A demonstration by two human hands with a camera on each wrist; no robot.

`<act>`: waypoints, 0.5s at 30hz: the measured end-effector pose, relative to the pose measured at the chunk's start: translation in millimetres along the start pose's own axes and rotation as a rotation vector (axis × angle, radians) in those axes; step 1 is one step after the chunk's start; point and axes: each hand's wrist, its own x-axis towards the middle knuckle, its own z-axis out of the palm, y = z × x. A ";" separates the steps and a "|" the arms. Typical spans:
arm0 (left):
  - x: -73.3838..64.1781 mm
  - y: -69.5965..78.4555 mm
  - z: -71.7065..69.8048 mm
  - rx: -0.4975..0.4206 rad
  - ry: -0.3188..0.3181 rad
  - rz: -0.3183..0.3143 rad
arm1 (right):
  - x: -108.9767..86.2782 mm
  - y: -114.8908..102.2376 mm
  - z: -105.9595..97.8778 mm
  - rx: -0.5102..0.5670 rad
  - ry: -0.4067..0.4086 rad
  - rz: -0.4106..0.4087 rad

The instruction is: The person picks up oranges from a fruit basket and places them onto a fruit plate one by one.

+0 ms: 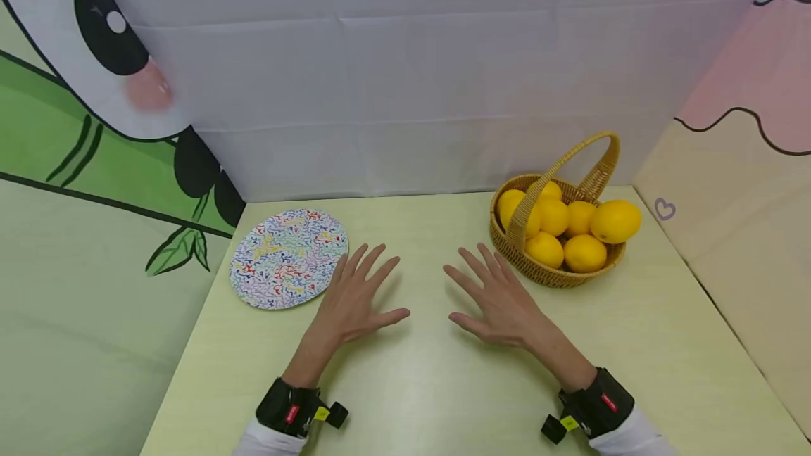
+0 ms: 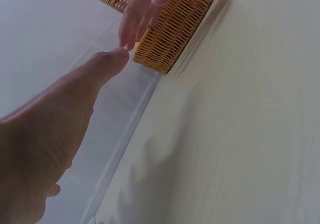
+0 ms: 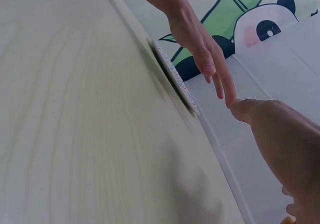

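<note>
Both hands hover over the table with fingers spread and nothing held. In the head view my left hand [image 1: 356, 302] is nearest a round board [image 1: 288, 259] with a multicoloured squiggle pattern, its fingertips overlapping the board's right edge from above. My right hand [image 1: 500, 301] is left of and in front of a wicker basket [image 1: 551, 277] with a tall arched handle. Several yellow lemons [image 1: 585, 253] fill the basket, one resting high at its right rim. In the left wrist view the basket [image 2: 170, 34] appears beyond my thumb; the right wrist view shows the board [image 3: 175, 79] edge-on.
A pale wood-grain table [image 1: 418, 400] carries everything. Behind it hangs a light cloth backdrop [image 1: 412, 76], with printed cartoon panels at the left and right. Black wrist straps with small cameras are on both forearms.
</note>
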 end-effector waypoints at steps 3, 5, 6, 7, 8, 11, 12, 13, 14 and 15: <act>7.0 4.6 -5.1 -0.023 0.001 0.014 | -5.2 1.6 -6.1 0.022 0.011 0.004; 13.9 9.4 -8.3 -0.050 -0.011 0.021 | -10.2 3.1 -11.6 0.039 0.020 0.003; 17.7 12.0 -9.8 -0.066 -0.016 0.024 | -12.8 3.9 -14.7 0.046 0.031 -0.003; 22.3 15.4 -10.3 -0.085 -0.018 0.030 | -16.3 5.7 -18.1 0.054 0.041 -0.010; 26.7 18.7 -10.4 -0.101 -0.020 0.036 | -19.9 7.5 -21.6 0.060 0.051 -0.019; 39.9 29.6 -11.0 -0.159 -0.024 0.053 | -30.5 13.9 -32.6 0.085 0.092 -0.058; 44.3 33.5 -10.8 -0.177 -0.024 0.061 | -33.8 16.4 -36.2 0.094 0.112 -0.076; 48.5 37.4 -10.4 -0.192 -0.025 0.070 | -36.8 19.1 -39.7 0.099 0.130 -0.092; 52.7 41.5 -9.8 -0.205 -0.024 0.082 | -39.7 21.9 -43.1 0.101 0.155 -0.106; 56.9 46.1 -9.5 -0.219 -0.026 0.092 | -42.2 24.9 -46.1 0.100 0.185 -0.122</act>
